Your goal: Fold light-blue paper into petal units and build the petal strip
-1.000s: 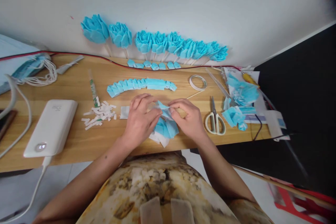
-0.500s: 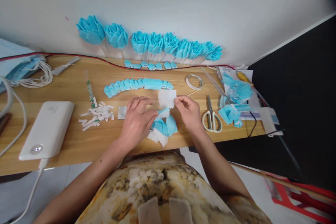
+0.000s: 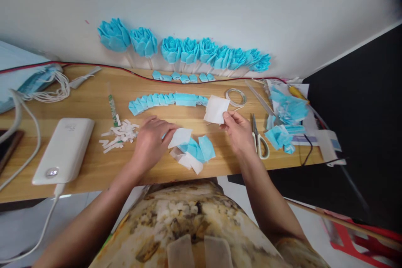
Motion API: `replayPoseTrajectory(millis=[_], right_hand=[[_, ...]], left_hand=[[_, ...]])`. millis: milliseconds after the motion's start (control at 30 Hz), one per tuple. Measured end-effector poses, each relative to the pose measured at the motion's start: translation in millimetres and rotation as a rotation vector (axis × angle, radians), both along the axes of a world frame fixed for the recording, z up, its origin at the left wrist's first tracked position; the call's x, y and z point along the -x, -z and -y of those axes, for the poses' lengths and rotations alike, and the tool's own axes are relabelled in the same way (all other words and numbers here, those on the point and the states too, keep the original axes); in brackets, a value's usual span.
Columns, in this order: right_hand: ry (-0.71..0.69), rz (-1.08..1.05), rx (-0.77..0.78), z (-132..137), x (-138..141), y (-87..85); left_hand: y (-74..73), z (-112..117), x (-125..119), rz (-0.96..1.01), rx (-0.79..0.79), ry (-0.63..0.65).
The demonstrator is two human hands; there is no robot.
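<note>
My right hand (image 3: 238, 132) pinches a white fabric square (image 3: 216, 109) by its lower right corner, holding it up over the table. At the left, my left hand (image 3: 153, 137) has its thumb and index finger together at the upper corner of another white square (image 3: 181, 137). A bit of blue shows between those fingers. Below this square lie loose blue and white fabric pieces (image 3: 194, 149). Behind both hands runs a curved row of folded blue pieces (image 3: 153, 100), its right end close to the raised square. White-handled scissors (image 3: 263, 147) lie beside my right hand, partly covered by it.
Blue fabric flowers (image 3: 207, 51) on sticks lean against the wall. A white power bank (image 3: 64, 150), paper strips (image 3: 121, 136) and a green-printed tube (image 3: 112, 109) lie left. A tape roll (image 3: 236, 97) and blue scraps (image 3: 287, 109) lie right. A red-black cable (image 3: 122, 71) crosses the back.
My right hand has carried its white square up and to the right. My left hand has moved left, away from it, and a second white square now shows at its fingertips.
</note>
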State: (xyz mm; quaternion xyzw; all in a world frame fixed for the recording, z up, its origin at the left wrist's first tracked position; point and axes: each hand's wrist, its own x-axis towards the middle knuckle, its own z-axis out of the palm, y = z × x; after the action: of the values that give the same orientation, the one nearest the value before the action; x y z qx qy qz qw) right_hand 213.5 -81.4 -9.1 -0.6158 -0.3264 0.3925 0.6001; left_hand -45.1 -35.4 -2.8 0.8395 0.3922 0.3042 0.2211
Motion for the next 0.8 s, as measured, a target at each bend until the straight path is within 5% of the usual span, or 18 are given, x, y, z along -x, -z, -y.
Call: replayPoseTrajectory(millis=[200, 333, 500, 700, 800], right_hand=[[-0.028, -0.022, -0.020, 0, 4, -8.8], [-0.087, 0.021, -0.008, 4, 6, -14.3], [-0.256, 0.126, 0.001, 9, 8, -26.2], [-0.654, 0.318, 0.041, 6, 22, -44.7], [-0.740, 0.386, 0.038, 1, 35, -53.8]], left_hand=[[-6.1, -11, -14, 0.029, 0.241, 0.033], [-0.9, -18, -17, -0.056, 0.052, 0.112], [-6.8, -18, -14, 0.033, -0.042, -0.017], [-31.2, -22, -18, 0.306, 0.298, 0.186], [-39.2, -23, -14, 0.390, 0.514, 0.284]])
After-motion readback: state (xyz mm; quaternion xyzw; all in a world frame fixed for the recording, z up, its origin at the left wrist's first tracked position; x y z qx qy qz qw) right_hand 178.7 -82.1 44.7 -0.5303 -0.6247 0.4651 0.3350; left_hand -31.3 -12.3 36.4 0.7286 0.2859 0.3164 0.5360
